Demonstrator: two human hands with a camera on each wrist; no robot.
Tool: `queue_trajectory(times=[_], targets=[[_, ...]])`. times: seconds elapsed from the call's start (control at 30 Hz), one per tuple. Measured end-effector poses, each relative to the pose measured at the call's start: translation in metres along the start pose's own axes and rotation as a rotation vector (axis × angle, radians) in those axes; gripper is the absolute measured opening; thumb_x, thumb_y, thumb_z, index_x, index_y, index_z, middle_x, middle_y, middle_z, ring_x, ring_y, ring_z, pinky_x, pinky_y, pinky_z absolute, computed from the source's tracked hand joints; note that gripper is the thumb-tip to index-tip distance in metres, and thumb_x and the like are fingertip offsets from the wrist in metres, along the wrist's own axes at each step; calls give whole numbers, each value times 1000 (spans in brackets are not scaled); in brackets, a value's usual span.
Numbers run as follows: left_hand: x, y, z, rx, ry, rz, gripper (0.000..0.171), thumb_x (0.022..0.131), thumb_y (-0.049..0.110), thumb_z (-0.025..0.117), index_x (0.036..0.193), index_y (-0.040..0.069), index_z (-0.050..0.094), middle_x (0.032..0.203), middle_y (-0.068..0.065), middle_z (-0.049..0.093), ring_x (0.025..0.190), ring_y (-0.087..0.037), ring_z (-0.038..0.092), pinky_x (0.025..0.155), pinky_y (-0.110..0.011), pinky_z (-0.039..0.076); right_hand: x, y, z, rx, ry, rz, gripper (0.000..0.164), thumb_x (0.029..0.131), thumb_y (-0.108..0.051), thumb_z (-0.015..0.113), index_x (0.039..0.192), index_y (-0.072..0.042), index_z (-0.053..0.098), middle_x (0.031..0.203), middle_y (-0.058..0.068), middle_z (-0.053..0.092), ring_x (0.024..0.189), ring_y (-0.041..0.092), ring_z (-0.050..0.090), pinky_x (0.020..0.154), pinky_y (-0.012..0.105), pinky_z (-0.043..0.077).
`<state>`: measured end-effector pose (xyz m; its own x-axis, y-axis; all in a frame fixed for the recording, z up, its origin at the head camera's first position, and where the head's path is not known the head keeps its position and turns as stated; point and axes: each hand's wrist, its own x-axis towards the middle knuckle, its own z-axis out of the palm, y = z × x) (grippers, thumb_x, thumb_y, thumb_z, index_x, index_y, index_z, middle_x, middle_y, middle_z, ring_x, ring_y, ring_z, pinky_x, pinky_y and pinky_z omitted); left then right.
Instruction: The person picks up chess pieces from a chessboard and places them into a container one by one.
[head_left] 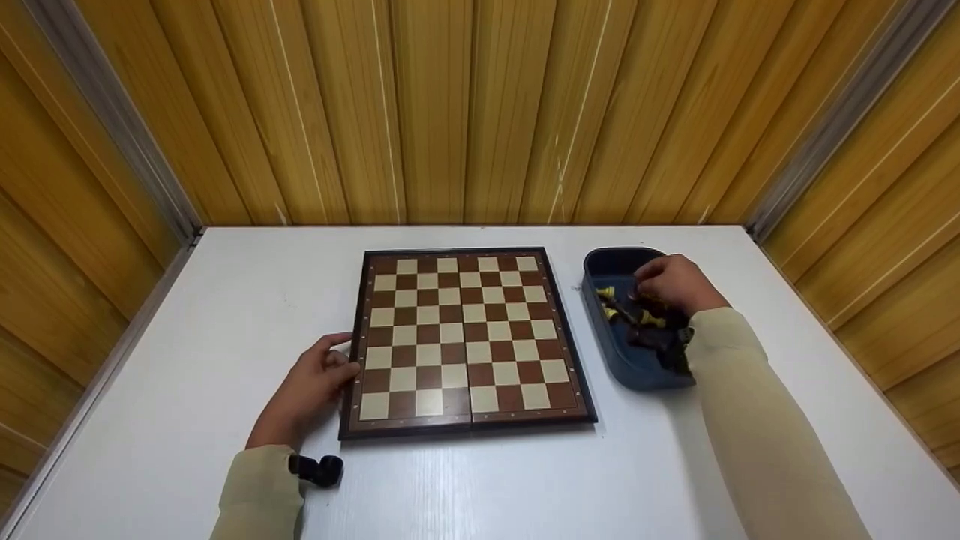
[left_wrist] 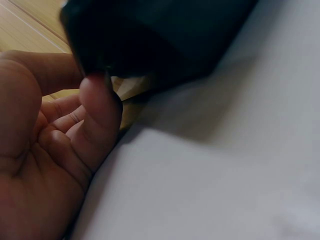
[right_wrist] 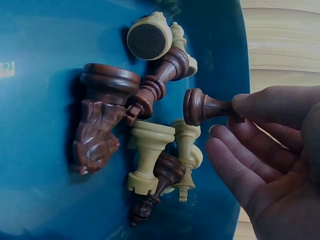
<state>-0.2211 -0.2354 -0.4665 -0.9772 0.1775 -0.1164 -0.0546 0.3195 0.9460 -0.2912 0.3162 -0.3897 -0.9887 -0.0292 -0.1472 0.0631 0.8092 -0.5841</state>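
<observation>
A folding chessboard (head_left: 428, 403) with brown and cream squares lies open on the white table. At its left edge rests my left hand (head_left: 311, 379), thumb and index finger touching the frame; the left wrist view shows the thumb (left_wrist: 100, 100) against a dark edge, the index fingertip hidden. My right hand (head_left: 673, 283) is inside the blue bin (head_left: 626, 356). In the right wrist view it pinches a dark brown chess piece (right_wrist: 202, 107), base outward, its head covered by the fingers. Below lie a brown knight (right_wrist: 95, 135), a cream rook (right_wrist: 147, 160) and several other pieces.
The white table (head_left: 247, 322) runs back to a yellow wood-patterned wall (head_left: 435, 112), with similar walls at both sides. The bin stands to the right of the board, a narrow strip of tabletop between them. A black wrist device (head_left: 319, 470) sits on my left wrist.
</observation>
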Motion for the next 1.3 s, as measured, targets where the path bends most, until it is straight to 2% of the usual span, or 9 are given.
queue_trajectory(times=[0.17,0.3,0.43,0.53,0.73,0.97,1.13,1.3], targets=[[0,2,2,-10,-3,-12,53,93,11,61,143,13,41,90,-7,59,75,-17,54,67,-28,47,-2,3,-1,-3,8,10,41,91,-17,58,129,-2,59,131,23,57,104,29,54,86,39,46],[1,3,2,-5,-5,1,54,93,10,61,143,11,41,90,-7,59,75,-17,54,67,-28,47,-2,3,-5,4,10,19,40,92,-17,57,130,-2,59,129,22,58,93,29,57,77,34,47],[4,3,2,6,-8,5,54,94,9,60,144,10,40,88,-6,59,73,-16,54,64,-27,47,-5,1,-5,9,7,22,40,94,-18,55,130,-3,59,131,22,57,103,32,58,87,43,49],[5,3,1,17,-10,-1,54,94,9,60,144,10,40,88,-6,59,72,-16,54,64,-27,47,-7,0,-5,2,4,19,40,95,-19,55,131,-3,59,134,23,54,115,34,54,97,50,45],[7,-2,-2,31,-3,-12,54,93,9,60,143,10,41,89,-7,60,74,-17,55,67,-28,48,-9,-5,0,11,1,17,39,95,-20,55,130,-4,59,135,21,54,115,33,53,98,51,44],[5,-6,-10,39,14,-36,55,93,12,61,144,12,41,90,-6,60,75,-17,54,67,-27,48,-14,-15,8,-2,10,-31,38,94,-21,58,127,-4,61,131,21,57,115,33,53,99,51,43],[1,-8,-18,81,27,-51,54,94,11,59,144,12,40,88,-6,61,75,-18,55,66,-29,48,-19,-26,21,-30,32,-71,41,95,-21,55,131,-2,57,130,22,57,116,35,55,98,53,43],[-6,-3,-28,153,49,-99,58,95,14,58,148,11,34,99,-11,59,76,-19,58,63,-31,50,-24,-38,37,-53,45,-111,47,97,-27,52,138,-3,50,134,22,54,121,38,52,100,55,42]])
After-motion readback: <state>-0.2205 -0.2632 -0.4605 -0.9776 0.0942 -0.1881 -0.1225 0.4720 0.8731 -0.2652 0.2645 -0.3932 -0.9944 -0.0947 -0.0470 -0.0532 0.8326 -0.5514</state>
